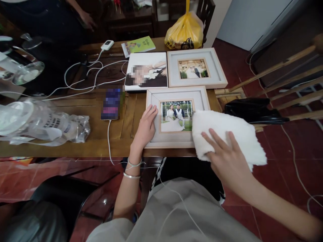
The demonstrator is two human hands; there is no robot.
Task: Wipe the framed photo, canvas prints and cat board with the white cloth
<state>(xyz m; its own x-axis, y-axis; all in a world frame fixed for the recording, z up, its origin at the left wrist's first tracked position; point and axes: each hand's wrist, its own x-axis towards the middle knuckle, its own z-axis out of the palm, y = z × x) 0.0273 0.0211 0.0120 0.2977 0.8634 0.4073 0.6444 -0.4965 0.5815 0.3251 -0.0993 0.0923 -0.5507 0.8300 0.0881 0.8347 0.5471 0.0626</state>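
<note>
A pale wooden picture frame (152, 136) with a wedding photo lies face up at the table's near edge. My left hand (146, 126) holds its left side, fingers together over the border and thumb side toward the photo. My right hand (225, 156) presses a folded white towel (239, 134) against the frame's right side, covering that lower right part. The fingers of this hand are somewhat spread on the cloth, and the towel hangs past the table edge. Touching the frame's far side are a second picture frame (217, 74) and a photo panel (163, 57).
A phone (110, 107) on a white cable lies left of the frame. Further left is a clear plastic bag (78, 126) with a container. A yellow bag (185, 32) and green booklet (142, 44) sit at the back. A wooden chair (280, 64) stands right; another person's hand (87, 19) shows behind.
</note>
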